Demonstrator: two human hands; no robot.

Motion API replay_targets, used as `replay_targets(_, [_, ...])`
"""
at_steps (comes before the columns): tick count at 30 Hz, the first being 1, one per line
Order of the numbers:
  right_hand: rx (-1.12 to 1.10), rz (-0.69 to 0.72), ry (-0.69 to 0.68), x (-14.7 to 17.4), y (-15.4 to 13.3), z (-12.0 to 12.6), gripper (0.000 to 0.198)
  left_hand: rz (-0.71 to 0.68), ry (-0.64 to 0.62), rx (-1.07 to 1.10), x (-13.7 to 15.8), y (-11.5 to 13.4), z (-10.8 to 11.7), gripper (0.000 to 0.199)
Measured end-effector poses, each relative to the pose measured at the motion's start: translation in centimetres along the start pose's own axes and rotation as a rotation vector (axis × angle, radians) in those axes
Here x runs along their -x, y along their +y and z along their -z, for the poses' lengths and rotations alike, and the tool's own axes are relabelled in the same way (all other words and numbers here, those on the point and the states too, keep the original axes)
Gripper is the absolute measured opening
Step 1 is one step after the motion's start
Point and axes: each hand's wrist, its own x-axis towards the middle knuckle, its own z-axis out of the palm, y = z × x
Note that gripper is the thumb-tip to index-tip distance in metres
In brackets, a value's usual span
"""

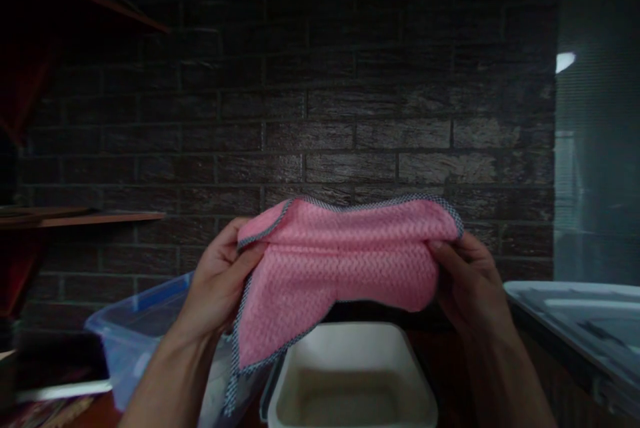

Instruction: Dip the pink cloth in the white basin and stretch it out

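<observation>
A pink textured cleaning cloth [340,261] with a black-and-white checked edging is stretched between my two hands. My left hand [223,275] pinches its left side, thumb in front and fingers behind. On the other side, my right hand [467,275] grips the right end the same way, with its fingers partly hidden. The cloth's top edge is folded over, and its lower left corner hangs down with a short loop of trim. Below the cloth stands a white rectangular tub [350,348], its inside partly in view.
A clear plastic bin [125,328] with a blue handle is at the left. A grey translucent lid [580,321] lies at the right. Wooden shelves [110,218] jut out on the left, before a dark brick wall [350,101].
</observation>
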Motion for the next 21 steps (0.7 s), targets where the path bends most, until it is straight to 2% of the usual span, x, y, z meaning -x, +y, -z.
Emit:
replay_targets(2, [0.050,-0.006,0.029,-0.3,1.0,0.3,0.022,0.006,-0.089,-0.031,0.0,-0.7,0.5,0.027])
replay_targets(3, [0.113,-0.005,0.071,-0.5,1.7,0.5,0.031,0.027,-0.121,-0.058,-0.1,-1.1,0.5,0.024])
replay_targets(6, [0.344,0.075,0.090,-1.2,3.3,1.1,0.043,0.064,-0.151,-0.149,-0.4,-2.0,0.1,0.023])
replay_targets(9, [0.402,0.066,0.073,-1.3,3.4,1.5,0.043,0.083,-0.100,-0.119,-0.8,-2.5,-0.3,0.037])
replay_targets(11, [0.348,-0.003,0.043,-1.1,2.9,1.6,0.036,0.106,-0.003,-0.080,-1.0,-2.8,0.1,0.040])
replay_targets(14, [0.253,-0.124,-0.103,-0.9,2.4,1.7,0.030,0.088,0.120,-0.129,-1.3,-3.1,1.0,0.039])
replay_targets(16, [0.252,-0.164,-0.219,-0.7,2.3,1.7,0.031,0.044,0.128,-0.192,-1.4,-3.0,1.5,0.039])
replay_targets(18, [0.286,-0.150,-0.283,-0.7,2.3,1.7,0.030,0.001,0.124,-0.231,-1.4,-2.8,1.6,0.038])
replay_targets(21, [0.368,-0.052,-0.263,-0.9,2.5,1.7,0.023,0.028,0.126,-0.191,-1.4,-2.4,1.3,0.038])
